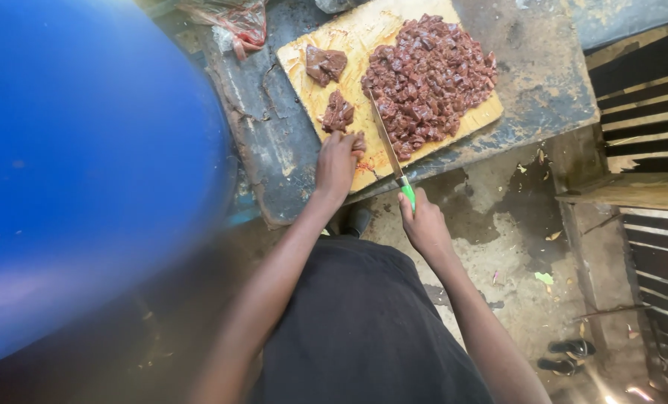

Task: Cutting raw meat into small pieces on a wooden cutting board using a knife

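Note:
A wooden cutting board [349, 41] lies on a dark, worn table. A large heap of diced dark red meat [430, 78] covers its right half. Two bigger pieces of meat lie on the left side, one far [325, 63] and one nearer [338, 114]. My left hand [336, 164] rests on the board's near edge, fingers pressing a small bit of meat just below the nearer piece. My right hand [424, 224] grips the green handle of a long knife [385, 138], whose blade lies across the board between the pieces and the heap.
A big blue barrel [87, 164] fills the left side, close to the table [274, 142]. A crumpled plastic bag [233, 19] lies at the table's far left. Wooden slats [648, 97] stand on the right. Dark sandals [570, 355] sit on the littered concrete floor.

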